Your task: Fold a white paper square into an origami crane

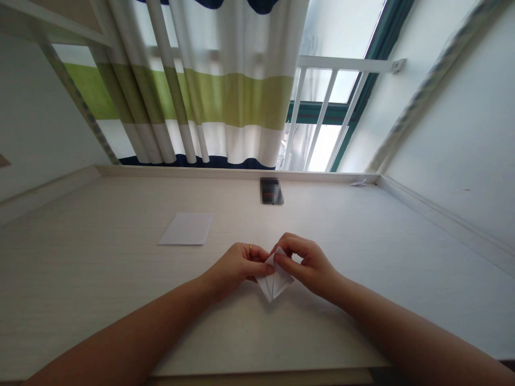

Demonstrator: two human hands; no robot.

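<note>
The folded paper sits between the two hands, low in the middle of the view and right in front of the person. Its long axis runs roughly toward and away from the body: one point faces the person, the other points away, up among the fingertips, and creases run down toward the near point. Neither hand is nearer, since both touch it: the left hand from the left side, the right hand from the right and the far end.

The left hand is nearly closed, its thumb lying on the paper and the other fingers curled behind. The right hand is also nearly closed, pinching the upper part between thumb and fingers. Whether the paper rests on the desk or is held just above it, I cannot tell.

Counted: one folded paper in the hands; one flat sheet on the desk, ahead and to the left, nearer the left hand; one dark object, blurred out, near the far edge; one small whitish scrap by the far right corner; one ring on the left hand.
</note>
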